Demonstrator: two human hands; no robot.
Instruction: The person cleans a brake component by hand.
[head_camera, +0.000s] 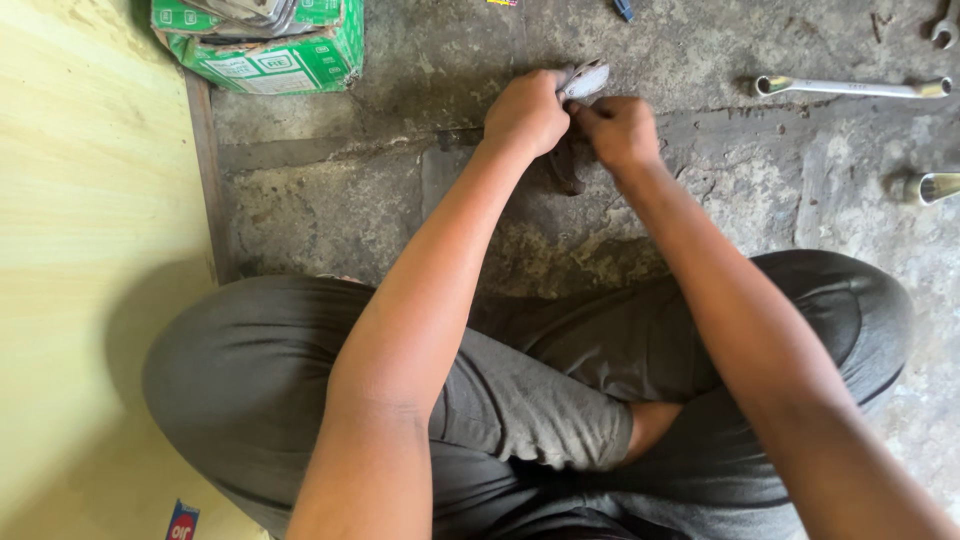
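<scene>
Both hands, left hand (525, 110) and right hand (620, 130), are pinching a small shiny grey metal part (585, 78) (shape unclear), grips pressed together, over the concrete floor (720, 170).

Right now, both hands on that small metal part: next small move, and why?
Probably shift the left hand off the small silvery metal part to expose it: both fists crowd it, the right hand pinching beside it, and a dark handle hangs below, half hidden.

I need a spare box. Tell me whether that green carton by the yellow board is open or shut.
Open. The green carton has its top flaps apart, and wrapped, shiny contents show inside its mouth at the frame's upper edge.
</scene>
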